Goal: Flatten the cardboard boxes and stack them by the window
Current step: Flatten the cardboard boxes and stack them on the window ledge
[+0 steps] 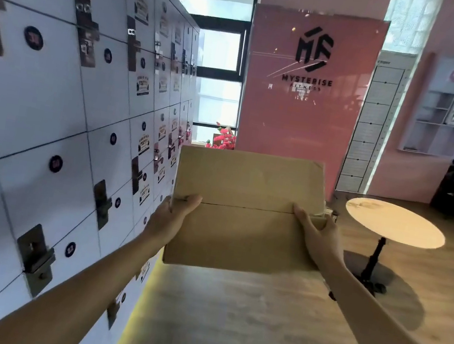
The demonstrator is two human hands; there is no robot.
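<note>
A flattened brown cardboard box (pixel 243 213) is held out in front of me at chest height, its fold seam running across the middle. My left hand (pixel 176 214) grips its left edge, thumb on top along the seam. My right hand (pixel 317 239) grips the right edge, thumb lying on the top face. More cardboard layers show under the right edge near my right hand. The window (pixel 218 81) with dark frames is straight ahead, beyond the box.
A wall of white lockers (pixel 58 121) runs along my left. A pink panel (pixel 306 95) with a logo stands ahead. A round white table (pixel 394 223) on a black pedestal stands on the wooden floor to the right. Pink flowers (pixel 223 140) sit by the window.
</note>
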